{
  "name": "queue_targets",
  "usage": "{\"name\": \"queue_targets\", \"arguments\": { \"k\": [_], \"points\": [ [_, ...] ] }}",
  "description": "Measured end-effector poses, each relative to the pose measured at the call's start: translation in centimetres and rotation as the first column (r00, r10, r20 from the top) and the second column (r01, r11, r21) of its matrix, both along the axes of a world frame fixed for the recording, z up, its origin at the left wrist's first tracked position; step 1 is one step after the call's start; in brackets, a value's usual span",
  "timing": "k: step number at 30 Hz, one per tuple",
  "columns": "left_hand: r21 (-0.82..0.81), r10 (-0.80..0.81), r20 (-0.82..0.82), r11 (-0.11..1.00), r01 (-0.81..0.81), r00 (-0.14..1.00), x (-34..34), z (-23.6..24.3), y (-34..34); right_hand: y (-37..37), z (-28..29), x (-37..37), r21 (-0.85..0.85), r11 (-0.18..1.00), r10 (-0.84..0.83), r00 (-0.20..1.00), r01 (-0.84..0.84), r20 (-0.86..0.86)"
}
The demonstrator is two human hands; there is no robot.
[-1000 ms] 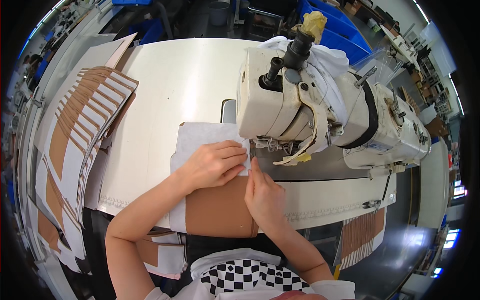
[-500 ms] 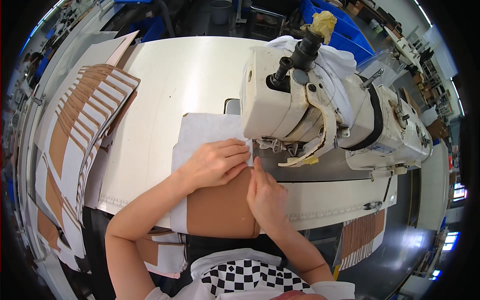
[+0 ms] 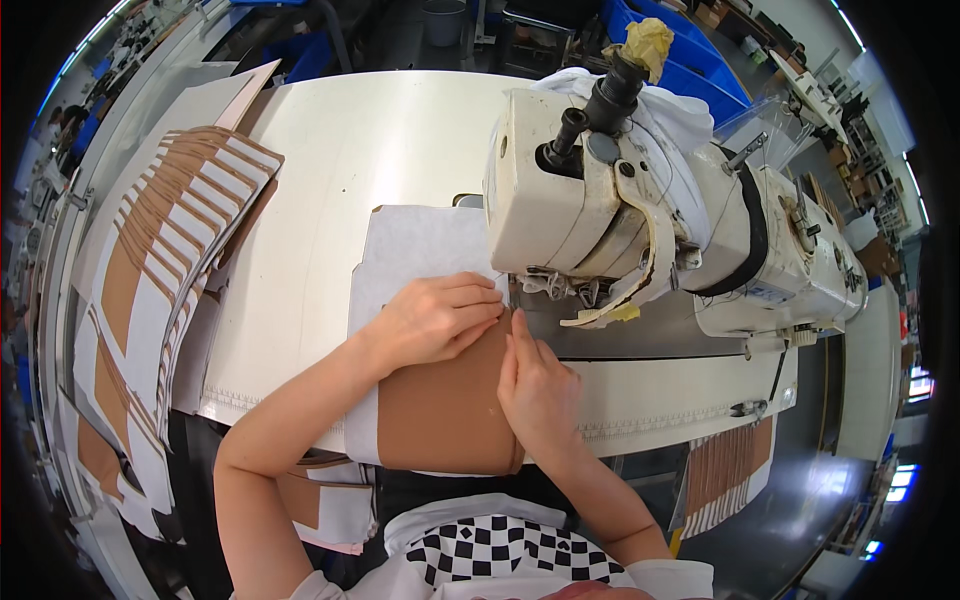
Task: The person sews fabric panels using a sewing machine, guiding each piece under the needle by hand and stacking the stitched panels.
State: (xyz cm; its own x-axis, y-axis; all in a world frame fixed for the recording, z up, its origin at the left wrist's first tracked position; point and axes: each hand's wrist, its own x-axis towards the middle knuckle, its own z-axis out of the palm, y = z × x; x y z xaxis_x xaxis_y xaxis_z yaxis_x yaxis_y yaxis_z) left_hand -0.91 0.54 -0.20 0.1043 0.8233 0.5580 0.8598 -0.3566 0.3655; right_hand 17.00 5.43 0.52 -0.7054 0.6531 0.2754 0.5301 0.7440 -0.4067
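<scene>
A flat brown-and-white panel [image 3: 446, 420], probably leather or fabric with white backing, lies on the sewing table, its right edge running beneath the head of a white sewing machine [image 3: 555, 190]. On top of it my left hand [image 3: 440, 318] presses with fingers together, their tips at the panel's right edge just before the machine's needle area. My right hand [image 3: 541, 390] grips that same edge slightly nearer me, index finger stretched along it and thumb beside it. The machine's head partly hides the needle and foot.
Stacked brown-and-white pieces [image 3: 150, 260] fan out at the left side of the white table [image 3: 300, 230]. More striped pieces [image 3: 730, 475] hang below its front edge at the right. Blue bins [image 3: 690, 65] stand behind the machine. Other pieces [image 3: 330, 505] sit near my lap.
The panel has slid away from me under the machine, its far edge now further up. Both hands stay at its right edge; the white strip by my left fingertips shows less.
</scene>
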Motion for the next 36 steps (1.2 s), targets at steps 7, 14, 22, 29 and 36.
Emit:
{"name": "queue_targets", "arguments": {
  "k": [7,14,22,29,36],
  "points": [
    [0.001,0.032,-0.033,0.999,-0.032,0.999,-0.04,0.45,0.08,-0.08,-0.1,-0.13,0.004,1.0,-0.011,1.0,0.011,0.014],
    [-0.016,0.046,-0.023,0.999,-0.047,0.999,0.17,0.82,0.22,0.27,-0.4,0.13,0.048,0.999,0.012,1.0,-0.011,-0.021],
    [0.017,0.032,-0.011,0.999,-0.032,0.999,0.21,0.11,0.25,-0.07,-0.22,0.06,0.06,0.998,-0.014,0.999,0.016,-0.043],
    [0.034,0.08,-0.039,0.996,-0.079,0.996,0.35,0.72,0.36,-0.18,0.04,-0.25,0.045,0.998,-0.033,0.999,0.034,-0.009],
    [0.007,0.06,-0.043,0.998,-0.06,0.997,0.41,0.35,-0.21,-0.21,-0.09,0.02,0.045,0.998,-0.035,0.999,0.034,0.009]
  ]
}}
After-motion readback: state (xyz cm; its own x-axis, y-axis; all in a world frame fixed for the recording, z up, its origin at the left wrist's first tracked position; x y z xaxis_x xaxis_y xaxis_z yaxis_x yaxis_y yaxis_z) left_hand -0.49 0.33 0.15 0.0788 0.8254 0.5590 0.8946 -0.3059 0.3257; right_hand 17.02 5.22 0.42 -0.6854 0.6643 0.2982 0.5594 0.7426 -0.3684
